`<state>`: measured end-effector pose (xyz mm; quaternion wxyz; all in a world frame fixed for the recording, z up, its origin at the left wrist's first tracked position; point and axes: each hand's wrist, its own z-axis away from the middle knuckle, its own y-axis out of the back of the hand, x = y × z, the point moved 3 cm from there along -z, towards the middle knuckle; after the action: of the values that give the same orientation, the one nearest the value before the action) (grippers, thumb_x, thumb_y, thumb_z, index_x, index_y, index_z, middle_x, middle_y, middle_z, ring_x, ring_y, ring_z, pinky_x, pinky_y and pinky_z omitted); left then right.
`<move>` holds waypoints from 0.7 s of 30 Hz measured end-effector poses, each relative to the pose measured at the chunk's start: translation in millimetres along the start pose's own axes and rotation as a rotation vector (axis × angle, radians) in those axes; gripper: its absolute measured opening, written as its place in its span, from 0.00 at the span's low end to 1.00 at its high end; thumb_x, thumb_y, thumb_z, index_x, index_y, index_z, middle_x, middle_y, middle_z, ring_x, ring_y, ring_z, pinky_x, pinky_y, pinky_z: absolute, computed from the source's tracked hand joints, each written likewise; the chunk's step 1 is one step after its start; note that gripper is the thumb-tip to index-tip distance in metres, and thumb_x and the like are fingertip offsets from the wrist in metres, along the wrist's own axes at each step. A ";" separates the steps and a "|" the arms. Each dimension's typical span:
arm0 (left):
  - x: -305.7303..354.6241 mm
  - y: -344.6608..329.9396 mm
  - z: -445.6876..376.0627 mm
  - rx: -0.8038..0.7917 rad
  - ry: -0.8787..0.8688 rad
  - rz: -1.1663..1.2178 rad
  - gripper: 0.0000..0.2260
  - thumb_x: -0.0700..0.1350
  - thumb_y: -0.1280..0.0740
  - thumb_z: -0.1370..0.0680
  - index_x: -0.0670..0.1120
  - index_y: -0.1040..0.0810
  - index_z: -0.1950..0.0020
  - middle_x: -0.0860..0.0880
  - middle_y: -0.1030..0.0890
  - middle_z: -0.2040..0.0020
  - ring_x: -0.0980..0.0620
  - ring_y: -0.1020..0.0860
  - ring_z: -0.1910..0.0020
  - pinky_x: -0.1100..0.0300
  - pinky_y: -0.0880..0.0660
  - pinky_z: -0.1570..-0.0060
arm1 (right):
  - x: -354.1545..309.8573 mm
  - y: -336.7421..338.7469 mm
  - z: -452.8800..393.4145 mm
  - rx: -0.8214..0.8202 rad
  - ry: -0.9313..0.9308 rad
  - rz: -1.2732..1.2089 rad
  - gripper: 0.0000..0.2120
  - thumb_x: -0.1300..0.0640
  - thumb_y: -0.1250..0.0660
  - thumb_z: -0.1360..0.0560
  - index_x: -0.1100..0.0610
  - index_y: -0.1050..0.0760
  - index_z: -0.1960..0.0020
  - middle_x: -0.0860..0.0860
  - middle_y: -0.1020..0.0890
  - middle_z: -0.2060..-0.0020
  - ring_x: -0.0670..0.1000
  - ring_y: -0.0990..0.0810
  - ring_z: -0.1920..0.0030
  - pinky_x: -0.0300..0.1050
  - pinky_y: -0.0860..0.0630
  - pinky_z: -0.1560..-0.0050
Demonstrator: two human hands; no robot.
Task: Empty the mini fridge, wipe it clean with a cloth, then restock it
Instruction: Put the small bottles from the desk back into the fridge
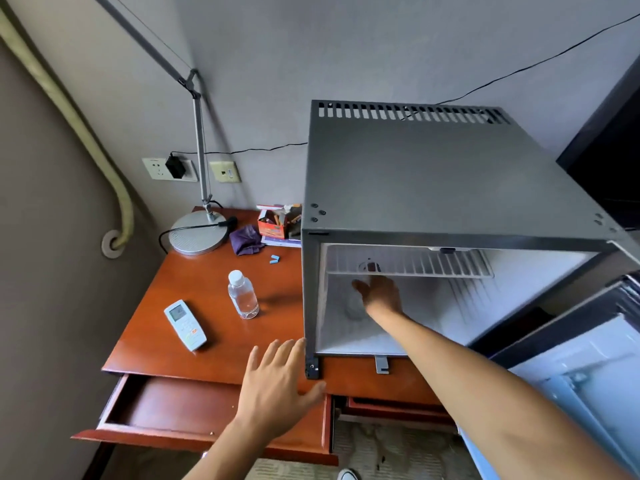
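Hands first: left hand [277,386] hovers spread and empty just before the fridge [446,178] front corner, while the right hand [379,294] reaches inside under the wire shelf [408,263], fingers open near something blurred, no clear grasp. Emptying looks nearly done, I'd judge: a bottle [243,295] stands left of the fridge beside a remote [185,324], and the purple cloth [246,240] lies farther back, so wiping and restocking remain, with the fridge's door [581,368] swung open to the right.

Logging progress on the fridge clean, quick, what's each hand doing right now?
Left hand: open, fingers spread, empty, by the mini fridge's front corner.
Right hand: inside the fridge, reaching a blurred object; grip cannot be told.
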<state>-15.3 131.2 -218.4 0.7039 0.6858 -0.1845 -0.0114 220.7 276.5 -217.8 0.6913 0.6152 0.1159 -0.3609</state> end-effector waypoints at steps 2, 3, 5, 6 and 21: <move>3.5 -0.2 -0.2 -0.016 0.029 0.002 0.39 0.72 0.43 0.26 0.52 0.35 0.21 0.55 0.27 0.26 0.49 0.32 0.24 0.40 0.38 0.24 | -2.2 -5.4 -11.2 -0.028 -0.015 -0.074 0.28 0.42 0.34 0.19 0.50 0.32 0.23 0.56 0.21 0.32 0.60 0.19 0.37 0.46 0.22 0.42; 4.9 -0.7 0.2 -0.022 0.044 0.005 0.39 0.72 0.44 0.26 0.53 0.36 0.20 0.56 0.28 0.25 0.50 0.32 0.24 0.41 0.39 0.23 | -3.4 -7.8 -14.8 -0.044 -0.019 -0.078 0.27 0.41 0.34 0.19 0.50 0.31 0.24 0.56 0.20 0.33 0.60 0.19 0.37 0.44 0.23 0.44; 7.1 -2.7 1.6 -0.035 0.076 0.010 0.40 0.72 0.44 0.26 0.53 0.38 0.19 0.56 0.28 0.25 0.50 0.33 0.23 0.41 0.40 0.23 | -2.9 -11.5 -20.2 -0.075 -0.005 -0.035 0.25 0.40 0.36 0.19 0.49 0.31 0.26 0.56 0.19 0.35 0.61 0.19 0.38 0.45 0.25 0.46; 8.2 -2.7 1.9 -0.029 0.085 0.010 0.40 0.72 0.44 0.26 0.53 0.37 0.20 0.56 0.28 0.26 0.50 0.33 0.24 0.41 0.39 0.23 | -2.1 -11.5 -21.6 -0.084 0.001 -0.004 0.25 0.39 0.37 0.19 0.48 0.32 0.25 0.56 0.19 0.35 0.61 0.19 0.38 0.45 0.24 0.46; -67.9 17.4 7.7 0.012 0.114 -0.029 0.36 0.72 0.42 0.27 0.51 0.29 0.26 0.53 0.24 0.30 0.45 0.28 0.28 0.38 0.34 0.29 | -99.8 -57.7 182.9 0.202 0.924 -0.192 0.10 0.63 0.32 0.28 0.51 0.19 0.50 0.44 0.18 0.60 0.46 0.22 0.66 0.41 0.25 0.67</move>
<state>-84.8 143.0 -218.2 0.7089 0.6922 -0.1342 0.0186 60.7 142.2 -162.2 0.4678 0.7618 0.4315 -0.1214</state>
